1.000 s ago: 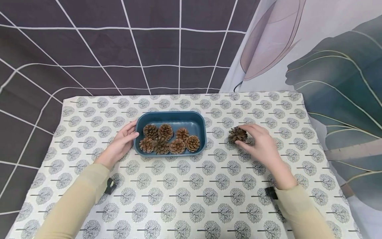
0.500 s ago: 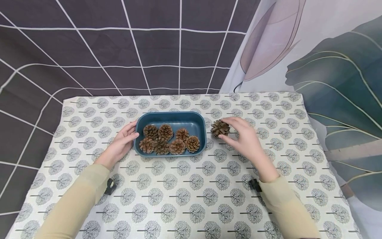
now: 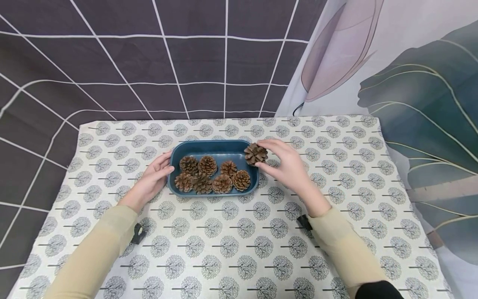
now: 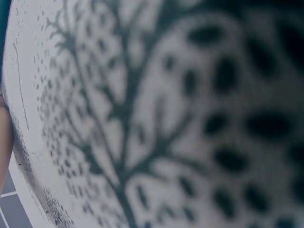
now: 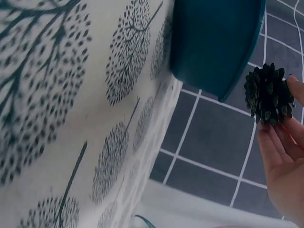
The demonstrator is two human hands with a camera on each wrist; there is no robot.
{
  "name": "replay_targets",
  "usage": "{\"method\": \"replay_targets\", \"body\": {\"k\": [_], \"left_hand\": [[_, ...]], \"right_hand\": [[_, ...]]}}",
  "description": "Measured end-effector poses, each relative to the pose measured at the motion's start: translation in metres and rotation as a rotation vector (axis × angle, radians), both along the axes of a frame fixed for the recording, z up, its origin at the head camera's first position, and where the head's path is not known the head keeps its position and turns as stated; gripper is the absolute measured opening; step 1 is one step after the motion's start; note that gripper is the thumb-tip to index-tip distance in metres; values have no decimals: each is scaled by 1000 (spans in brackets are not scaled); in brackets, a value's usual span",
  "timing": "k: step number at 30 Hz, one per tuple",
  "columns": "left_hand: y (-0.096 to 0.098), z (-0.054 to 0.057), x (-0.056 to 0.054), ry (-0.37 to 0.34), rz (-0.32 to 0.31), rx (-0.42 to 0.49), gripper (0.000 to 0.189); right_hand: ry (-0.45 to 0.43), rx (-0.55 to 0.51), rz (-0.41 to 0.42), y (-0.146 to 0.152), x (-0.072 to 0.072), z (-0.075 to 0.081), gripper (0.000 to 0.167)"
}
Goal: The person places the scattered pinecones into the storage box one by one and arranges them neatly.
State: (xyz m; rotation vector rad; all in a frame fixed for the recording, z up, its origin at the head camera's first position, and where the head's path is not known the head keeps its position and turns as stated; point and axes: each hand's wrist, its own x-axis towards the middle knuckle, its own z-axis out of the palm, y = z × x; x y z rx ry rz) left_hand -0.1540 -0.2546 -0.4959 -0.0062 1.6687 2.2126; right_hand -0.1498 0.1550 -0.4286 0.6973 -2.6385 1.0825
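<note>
A deep blue-green rectangular tub [image 3: 213,145] with rounded corners holds several brown pine cones [image 3: 222,183] on its floor, grouped toward the front and left. At its left end, my left hand [image 3: 151,178] grips the wall, thumb over the rim and fingers along the outside. My right hand [image 3: 281,164] pinches another pine cone [image 3: 255,154] between thumb and fingers, above the tub's right rim. In the right wrist view this held cone [image 5: 268,94] is raised beside the tub's outer wall [image 5: 213,42]. The left wrist view is mostly blurred cloth.
A pale tablecloth [image 3: 213,253] printed with grey trees covers the table. Dark tile-patterned fabric [image 3: 194,58] hangs behind it, and a leaf-print curtain [image 3: 429,104] hangs at the right. Dark wrist-camera mounts [image 3: 139,234] sit under both sleeves, close over the cloth.
My right hand has carried the pine cone leftward and slightly away from me, from the cloth right of the tub to over its right rim. The left hand and tub have stayed in place.
</note>
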Motion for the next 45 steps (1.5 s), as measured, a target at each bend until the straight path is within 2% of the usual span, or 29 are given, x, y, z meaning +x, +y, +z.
{"method": "replay_targets", "body": {"k": [9, 20, 30, 45], "left_hand": [[0, 1, 0, -12, -2, -24, 50], [-1, 1, -1, -11, 2, -32, 50], [0, 2, 0, -1, 1, -23, 48], [-1, 2, 0, -16, -6, -50, 49]], "right_hand": [[-39, -26, 52, -14, -10, -12, 56], [-93, 35, 87, -23, -20, -25, 56], [-103, 105, 99, -26, -27, -26, 58], [-132, 221, 128, -27, -30, -19, 63]]}}
